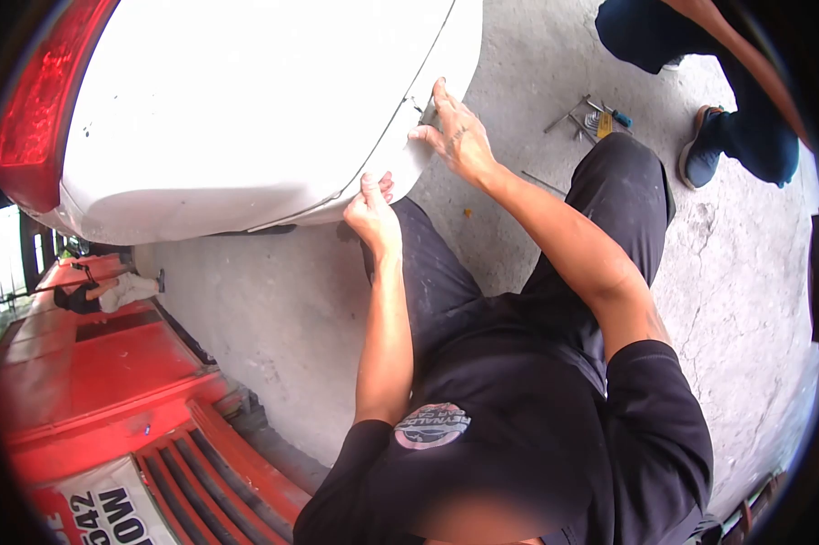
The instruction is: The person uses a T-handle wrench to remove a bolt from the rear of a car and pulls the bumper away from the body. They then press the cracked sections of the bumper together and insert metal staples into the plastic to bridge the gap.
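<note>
A white car body panel [273, 100] with a red tail light [51, 91] fills the upper left. A dark seam [370, 159] separates it from the white bumper strip [393, 150] along its edge. My left hand [374, 214] is at this strip, thumb up by the seam and fingers curled; whether anything is pinched in them I cannot make out. Farther up, my right hand [459, 138] rests against the strip with its fingers and thumb spread. Beside its thumb, a small dark gap [416, 104] shows at the seam.
Several hand tools, one with a blue handle [620, 118], lie on the concrete floor [700, 263]. A thin rod [544, 183] is near my right knee. Another person's shoe [701, 148] stands at upper right. A red vehicle [110, 372] and a distant person [110, 292] are at left.
</note>
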`<move>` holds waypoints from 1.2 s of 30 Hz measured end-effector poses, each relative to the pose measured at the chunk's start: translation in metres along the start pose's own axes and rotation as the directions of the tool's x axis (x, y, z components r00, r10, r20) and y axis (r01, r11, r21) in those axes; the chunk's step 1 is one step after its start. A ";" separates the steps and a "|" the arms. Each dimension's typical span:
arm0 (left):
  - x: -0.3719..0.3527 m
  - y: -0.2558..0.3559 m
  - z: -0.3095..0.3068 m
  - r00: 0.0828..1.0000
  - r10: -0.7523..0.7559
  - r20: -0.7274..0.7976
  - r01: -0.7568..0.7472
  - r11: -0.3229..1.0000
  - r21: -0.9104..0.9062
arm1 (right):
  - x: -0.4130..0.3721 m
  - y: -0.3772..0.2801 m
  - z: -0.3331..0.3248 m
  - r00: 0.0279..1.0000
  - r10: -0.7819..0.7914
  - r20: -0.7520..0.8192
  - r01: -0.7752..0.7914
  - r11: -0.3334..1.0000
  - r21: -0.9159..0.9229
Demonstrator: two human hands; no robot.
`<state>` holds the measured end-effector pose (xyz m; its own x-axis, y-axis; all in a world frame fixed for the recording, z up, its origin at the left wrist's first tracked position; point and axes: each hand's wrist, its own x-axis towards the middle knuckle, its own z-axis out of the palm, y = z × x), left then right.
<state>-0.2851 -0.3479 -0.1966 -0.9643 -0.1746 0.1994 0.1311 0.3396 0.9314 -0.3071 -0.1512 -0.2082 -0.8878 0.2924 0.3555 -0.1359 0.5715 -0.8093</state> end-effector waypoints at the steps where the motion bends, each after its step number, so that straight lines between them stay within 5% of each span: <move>1: 0.000 -0.001 0.001 1.000 0.002 -0.006 -0.002 1.000 -0.008 | 0.000 -0.001 -0.001 0.999 0.028 0.028 -0.028 1.000 -0.002; 8: 0.000 -0.002 0.003 0.999 -0.042 -0.022 0.041 0.998 -0.057 | 0.004 0.003 0.004 0.998 0.051 0.043 -0.053 0.997 0.059; 19: -0.003 0.005 0.007 1.000 -0.020 -0.013 0.019 1.000 -0.011 | 0.000 0.021 0.019 0.980 -0.191 -0.056 0.189 0.981 -0.030; 36: -0.002 0.013 0.007 0.997 -0.069 0.036 0.067 0.996 0.063 | 0.002 0.014 0.010 0.980 -0.196 -0.016 0.194 0.978 -0.074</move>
<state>-0.2833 -0.3369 -0.1866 -0.9787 -0.1640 0.1233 0.0516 0.3846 0.9216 -0.3157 -0.1501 -0.2238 -0.8369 0.1867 0.5146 -0.2729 0.6725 -0.6879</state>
